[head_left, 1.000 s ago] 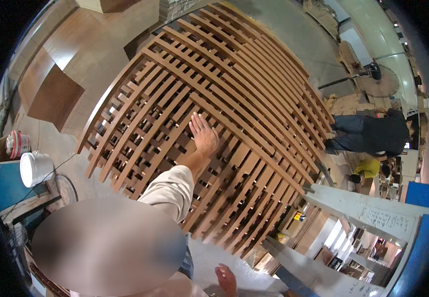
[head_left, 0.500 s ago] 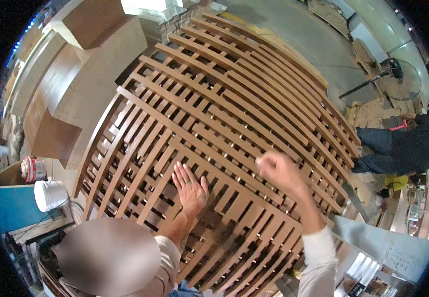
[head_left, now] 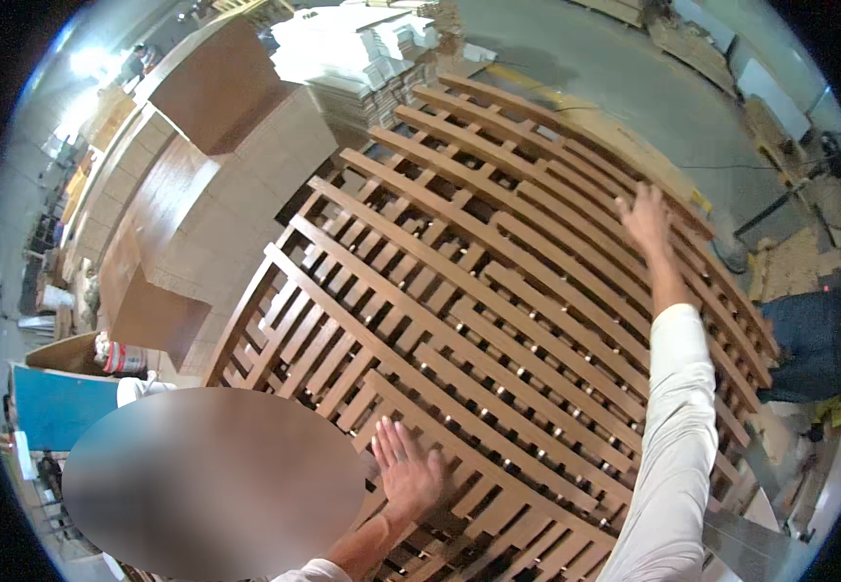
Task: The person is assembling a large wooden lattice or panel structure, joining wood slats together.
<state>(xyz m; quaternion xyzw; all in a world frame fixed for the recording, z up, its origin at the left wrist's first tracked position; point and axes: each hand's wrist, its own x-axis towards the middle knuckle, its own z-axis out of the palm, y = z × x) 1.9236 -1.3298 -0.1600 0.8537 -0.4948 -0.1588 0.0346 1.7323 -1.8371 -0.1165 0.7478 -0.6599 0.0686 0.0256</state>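
Brown slatted wooden frames [head_left: 488,238] lie stacked in front of me, their long rails and short slats crossing in layers. My left hand [head_left: 409,473] lies flat over the near slats, palm down, with the fingers stretched out. Farther off to the right, my right hand [head_left: 645,225] is stretched over the long slats near the far right side, its fingers apart. The fingertips are at one of the slats; I cannot tell how firmly they touch. Neither hand shows anything held.
Large brown boxy wooden pieces [head_left: 217,82] stand at the left. White boards [head_left: 352,44] are stacked beyond the frames. At the right edge a person in dark trousers [head_left: 813,339] is close to the frames. A blue panel [head_left: 62,403] and a red-and-white bucket [head_left: 127,359] sit at the left.
My right hand has moved from near the middle to the far right slats, and its curled fingers have spread. My left hand remains flat on the near slats. The view has shifted.
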